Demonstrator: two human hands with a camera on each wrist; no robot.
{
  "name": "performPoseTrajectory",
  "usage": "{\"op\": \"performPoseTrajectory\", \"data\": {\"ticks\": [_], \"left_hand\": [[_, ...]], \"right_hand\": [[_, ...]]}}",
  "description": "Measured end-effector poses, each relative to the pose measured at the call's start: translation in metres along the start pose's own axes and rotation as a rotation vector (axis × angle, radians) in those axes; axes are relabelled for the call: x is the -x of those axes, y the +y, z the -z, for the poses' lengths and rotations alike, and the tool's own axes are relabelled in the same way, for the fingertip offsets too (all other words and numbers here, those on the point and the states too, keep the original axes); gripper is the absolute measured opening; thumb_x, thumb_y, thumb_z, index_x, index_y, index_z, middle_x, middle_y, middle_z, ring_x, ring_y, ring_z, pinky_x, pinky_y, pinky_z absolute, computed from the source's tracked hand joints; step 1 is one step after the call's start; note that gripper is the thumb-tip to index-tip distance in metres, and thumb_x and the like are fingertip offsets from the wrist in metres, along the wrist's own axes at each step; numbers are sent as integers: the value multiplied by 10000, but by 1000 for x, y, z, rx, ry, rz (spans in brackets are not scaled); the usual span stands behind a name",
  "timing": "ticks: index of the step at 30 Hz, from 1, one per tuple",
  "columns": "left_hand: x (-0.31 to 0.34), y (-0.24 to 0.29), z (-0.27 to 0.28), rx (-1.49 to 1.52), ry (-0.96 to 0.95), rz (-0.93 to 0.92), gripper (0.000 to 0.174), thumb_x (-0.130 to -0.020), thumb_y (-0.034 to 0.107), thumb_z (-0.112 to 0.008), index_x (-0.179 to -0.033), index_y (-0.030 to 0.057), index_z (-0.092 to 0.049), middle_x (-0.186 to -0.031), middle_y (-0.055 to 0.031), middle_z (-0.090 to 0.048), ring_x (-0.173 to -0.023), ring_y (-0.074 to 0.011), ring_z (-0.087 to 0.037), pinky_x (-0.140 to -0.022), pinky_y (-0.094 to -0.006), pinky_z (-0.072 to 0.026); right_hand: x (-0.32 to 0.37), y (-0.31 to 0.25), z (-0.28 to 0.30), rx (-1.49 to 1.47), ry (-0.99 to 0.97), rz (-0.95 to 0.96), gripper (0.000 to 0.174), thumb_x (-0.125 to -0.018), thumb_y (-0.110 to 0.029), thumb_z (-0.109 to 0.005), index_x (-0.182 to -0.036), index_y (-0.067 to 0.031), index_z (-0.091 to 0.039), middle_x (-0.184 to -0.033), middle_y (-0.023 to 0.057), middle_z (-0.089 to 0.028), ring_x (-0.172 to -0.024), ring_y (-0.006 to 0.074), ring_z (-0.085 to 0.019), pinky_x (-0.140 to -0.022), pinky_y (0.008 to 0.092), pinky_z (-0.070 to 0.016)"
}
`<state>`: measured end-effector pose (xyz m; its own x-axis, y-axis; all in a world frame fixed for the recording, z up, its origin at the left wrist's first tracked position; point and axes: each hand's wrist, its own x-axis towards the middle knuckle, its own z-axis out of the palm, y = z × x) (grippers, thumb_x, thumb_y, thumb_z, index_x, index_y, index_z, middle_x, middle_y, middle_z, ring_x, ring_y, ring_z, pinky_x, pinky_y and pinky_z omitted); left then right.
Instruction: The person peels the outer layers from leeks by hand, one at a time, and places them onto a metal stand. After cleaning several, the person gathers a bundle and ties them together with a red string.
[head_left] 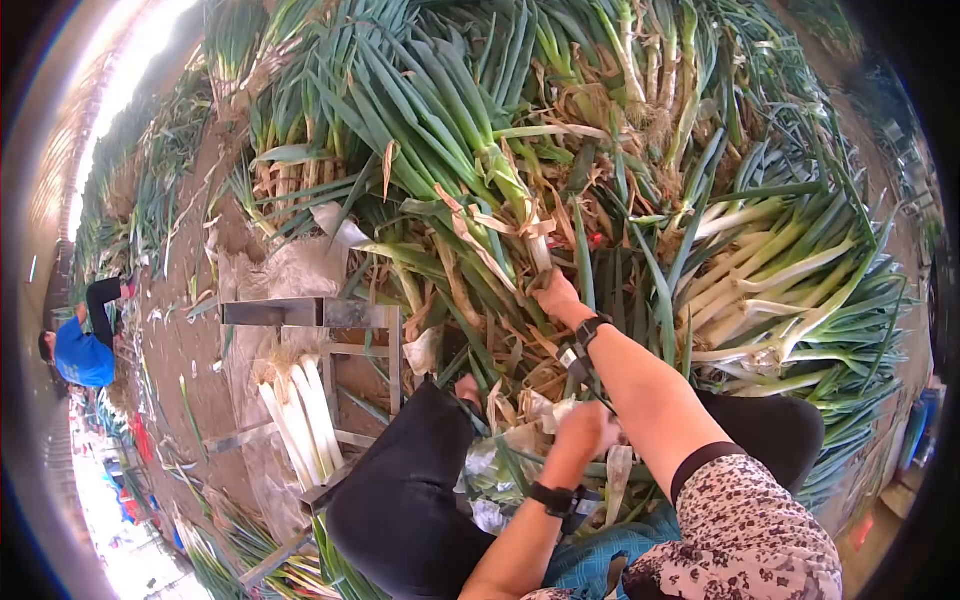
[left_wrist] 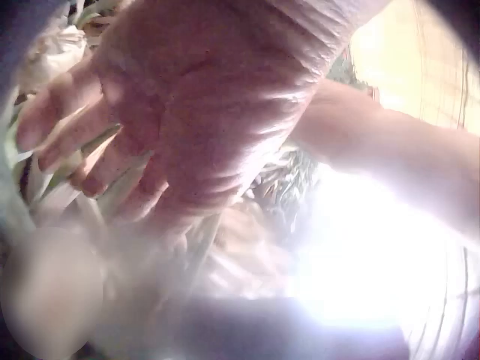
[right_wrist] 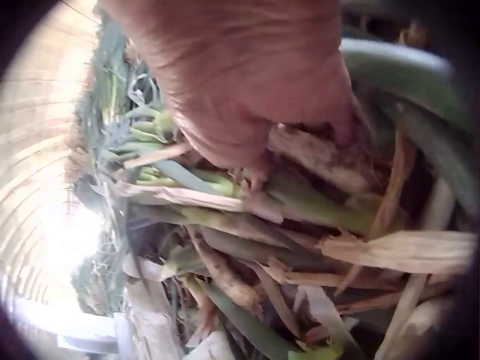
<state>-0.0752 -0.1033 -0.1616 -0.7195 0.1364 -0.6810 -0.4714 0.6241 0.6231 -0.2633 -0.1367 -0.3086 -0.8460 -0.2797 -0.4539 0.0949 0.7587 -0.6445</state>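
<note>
In the head view my right hand (head_left: pixel 557 295) reaches forward into a heap of green onions. Its fingers grip the lower end of a thick green onion (head_left: pixel 517 195), whose green leaves point up and to the left. The right wrist view shows that hand (right_wrist: pixel 247 82) from close by, fingers curled down over a brownish stalk (right_wrist: pixel 322 157) among dry leaves. Nearer my body, the left hand (head_left: pixel 585 430) is held over loose peelings (head_left: pixel 535 410). In the left wrist view its palm (left_wrist: pixel 202 97) faces the camera, fingers loosely bent and holding nothing.
Peeled white green onions (head_left: pixel 303 415) lean on a metal frame (head_left: pixel 365 315) at left. More onions with pale stems (head_left: pixel 760 280) lie piled at right, and unpeeled bundles (head_left: pixel 300 150) fill the back. My knee (head_left: pixel 410 490) is beside the frame. Another person (head_left: pixel 85 350) sits at far left.
</note>
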Motion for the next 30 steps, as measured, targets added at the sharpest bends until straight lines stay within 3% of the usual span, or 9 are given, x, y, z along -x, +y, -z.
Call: {"op": "performPoseTrajectory", "data": {"ticks": [4,6,9,13,17,18,21,24,30], "left_hand": [[5,-14,63,58,606,98,281,-802,288,-649,-870,16,-659,-821,-226,-648,-780,-385,-629,-680,-418,-503],[8,-24,88,309,908,-126,168,-837,147,-630,-909,-4,-654,-796,-172,-664,-675,-266,-647,-640,-330,-504],[-1,-23,122,812,1002,-230,221,-888,157,-617,-1000,-33,-628,-799,-30,-641,-682,-77,-564,-584,-209,-447],[-3,3,160,1276,705,-224,366,-886,419,-603,-979,66,-629,-865,54,-584,-743,-74,-516,-633,-214,-392],[-34,-1,137,1314,647,-26,396,-886,425,-599,-939,34,-629,-814,-25,-618,-633,-149,-577,-546,-269,-462],[-39,-5,121,1293,633,80,419,-885,431,-596,-932,16,-626,-788,-55,-626,-587,-175,-591,-506,-296,-484],[-18,-4,90,1372,456,-25,432,-915,409,-538,-970,-14,-607,-776,-116,-636,-535,-220,-597,-452,-339,-494],[13,20,69,1693,132,-272,460,-959,434,-382,-1097,34,-563,-898,-112,-648,-644,-221,-621,-524,-348,-515],[45,67,67,1518,335,-298,483,-966,481,-358,-1070,66,-583,-867,-49,-636,-723,-174,-610,-617,-296,-495]], "right_hand": [[3,-15,36,-53,-33,-15,379,-694,-230,-690,-977,5,-599,-930,214,-647,-923,356,-615,-817,399,-484],[14,-16,51,-114,-41,131,367,-652,-228,-666,-934,-8,-587,-763,185,-629,-754,335,-617,-721,380,-491],[99,-69,105,159,-79,127,340,-696,-267,-649,-888,-20,-517,-843,234,-625,-855,397,-614,-750,452,-484],[223,-61,140,429,-170,275,380,-722,-280,-646,-918,-1,-478,-849,220,-611,-802,390,-620,-701,474,-492],[339,-39,159,434,-329,350,542,-701,-405,-706,-905,51,-496,-882,246,-589,-783,426,-605,-685,462,-498],[358,-40,165,397,-406,394,511,-743,-406,-710,-882,52,-532,-807,214,-598,-724,364,-621,-647,429,-501],[359,-24,170,14,-566,215,484,-793,-455,-662,-768,17,-558,-747,213,-612,-707,364,-627,-622,437,-493],[313,-26,183,-142,55,241,522,-791,-507,-672,-753,5,-575,-720,189,-619,-617,295,-594,-589,399,-479],[247,-75,201,-583,20,57,547,-802,-468,-668,-865,71,-599,-797,100,-613,-659,160,-575,-573,323,-475]]}}
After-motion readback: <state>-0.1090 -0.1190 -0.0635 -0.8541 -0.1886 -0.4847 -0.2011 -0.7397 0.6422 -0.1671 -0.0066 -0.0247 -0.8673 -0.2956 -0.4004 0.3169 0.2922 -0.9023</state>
